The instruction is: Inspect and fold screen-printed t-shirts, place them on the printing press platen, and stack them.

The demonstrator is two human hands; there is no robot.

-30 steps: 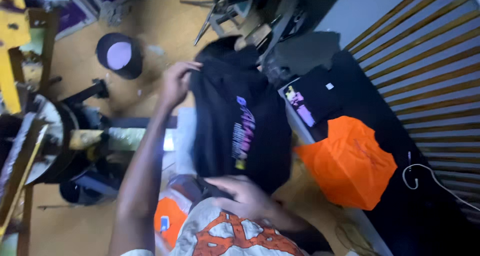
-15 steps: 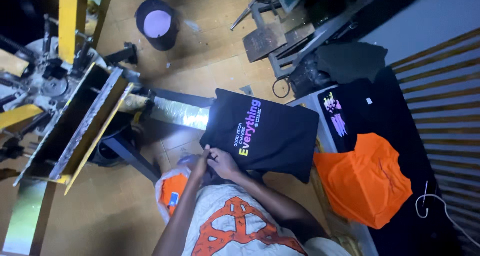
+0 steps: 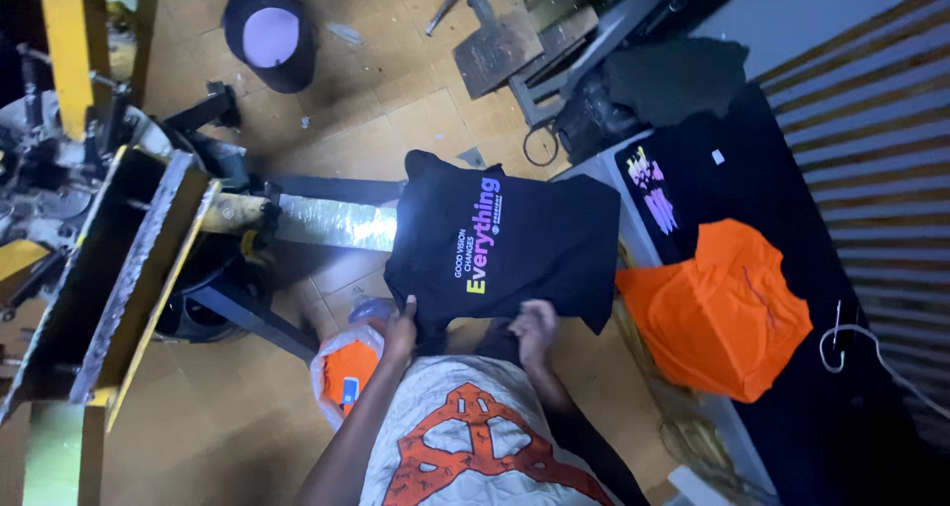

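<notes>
A black T-shirt [image 3: 515,244] with multi-coloured lettering lies spread over a pallet board [image 3: 332,224] wrapped in shiny tape. My left hand [image 3: 401,328] grips the shirt's near edge at its left corner. A little to the right, my right hand [image 3: 534,330] holds the same edge. Both arms reach out from my white top with its orange pattern [image 3: 470,447].
A printing screen frame [image 3: 119,269] and a yellow press arm [image 3: 69,41] stand at left. A dark cap [image 3: 267,31] lies on the tiled floor. At right, a table holds an orange cloth [image 3: 722,308], another black printed shirt [image 3: 673,180] and a white cord [image 3: 851,338]. A plastic bag [image 3: 346,368] sits by my left arm.
One second ago my left hand reached to the shirt's far end. Both hands have since come to the near edge, and the shirt now lies flat on the board.
</notes>
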